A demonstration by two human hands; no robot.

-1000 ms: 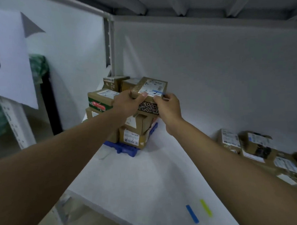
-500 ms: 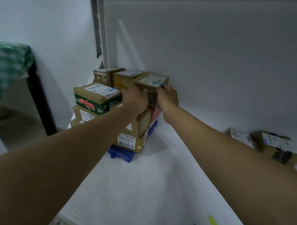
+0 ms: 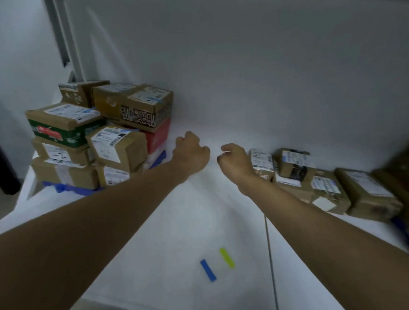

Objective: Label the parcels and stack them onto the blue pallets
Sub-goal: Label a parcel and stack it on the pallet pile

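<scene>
Both hands empty and loosely curled — left hand [image 3: 191, 150], right hand [image 3: 234, 159] — between stacking steps, I judge. Stacked parcels [image 3: 99, 136] at ten o'clock; next I'd reach the unlabelled parcels [image 3: 322, 182] at three o'clock.

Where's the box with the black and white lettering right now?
Head view, left: the lettered box tops the stack's right rear corner, on a red box.

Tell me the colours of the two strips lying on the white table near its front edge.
One blue strip and one yellow-green strip, side by side; head view.
</scene>
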